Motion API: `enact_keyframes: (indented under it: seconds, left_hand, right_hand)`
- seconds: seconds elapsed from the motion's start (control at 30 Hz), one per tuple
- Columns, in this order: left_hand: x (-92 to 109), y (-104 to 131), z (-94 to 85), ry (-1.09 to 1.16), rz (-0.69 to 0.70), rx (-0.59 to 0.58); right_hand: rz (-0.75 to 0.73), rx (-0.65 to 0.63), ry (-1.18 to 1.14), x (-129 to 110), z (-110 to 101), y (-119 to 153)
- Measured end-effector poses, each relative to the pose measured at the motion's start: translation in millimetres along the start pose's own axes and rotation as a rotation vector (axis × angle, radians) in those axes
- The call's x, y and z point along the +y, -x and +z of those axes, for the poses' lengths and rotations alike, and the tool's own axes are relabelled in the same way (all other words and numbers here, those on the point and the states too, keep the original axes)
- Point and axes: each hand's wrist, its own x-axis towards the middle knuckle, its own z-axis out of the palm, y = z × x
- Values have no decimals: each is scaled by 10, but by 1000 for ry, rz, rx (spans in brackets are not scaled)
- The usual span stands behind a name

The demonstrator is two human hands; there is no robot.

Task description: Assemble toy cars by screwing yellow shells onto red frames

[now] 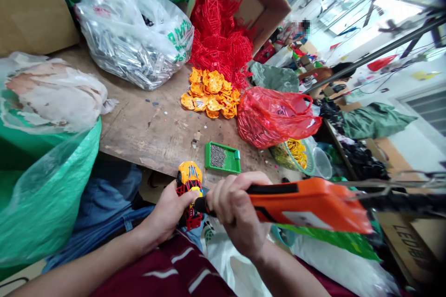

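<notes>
My left hand (170, 206) is closed around a toy car (190, 174) with an orange front, a red lattice frame and black wheels. It holds the car just off the table's near edge, above my lap. In my right hand (240, 209) is an orange electric screwdriver (306, 204), gripped near its black nose. The tool's tip meets the yellow middle part of the car; the bit itself is hidden. Just beyond the hands, a green tray (232, 161) holds small grey screws (218, 155) at its left end.
Orange car shells (211, 95) lie in a pile before a heap of red frames (223, 32) spilling from a cardboard box (268, 4). Bags of silvery parts (132, 51) and red plastic (272, 116) flank them. A basket (287, 160) of yellow pieces stands right.
</notes>
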Motion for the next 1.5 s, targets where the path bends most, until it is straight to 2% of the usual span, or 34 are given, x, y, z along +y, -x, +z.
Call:
enact_keyframes:
  seconds: [0.1, 0.23, 0.43, 0.67, 0.77, 0.93, 1.07, 1.2, 1.37, 1.43, 1.5]
  left_hand:
    - [60, 25, 21, 41, 20, -33]
    - [48, 58, 18, 79, -47, -12]
    - [69, 106, 15, 110, -148, -20]
    - [121, 172, 35, 149, -197, -28]
    - [116, 185, 24, 180, -221, -51]
    - [130, 185, 13, 245, -336, -54]
    - [153, 185, -21, 320, -339, -135]
    - [224, 185, -64, 426, -343, -184]
    - [280, 165, -130, 441, -462, -225]
    - [273, 148, -167, 420, -459, -213]
    - [281, 121, -197, 366, -476, -218]
  right_hand:
    - [-81, 27, -112, -152, -2, -102]
    - [-97, 141, -43, -278, -65, -227]
    - [-117, 194, 119, -197, -272, -432]
    - [-228, 195, 343, -212, -451, -662]
    - [-227, 199, 375, -182, -500, -724]
    - [-256, 200, 404, -104, -552, -799]
    - [-234, 180, 417, -27, -593, -758]
    - [-119, 138, 467, 130, -625, -546]
    - [316, -87, 312, 327, -555, -241]
    - [431, -169, 208, 373, -512, -193]
    - [502, -192, 140, 399, -487, -205]
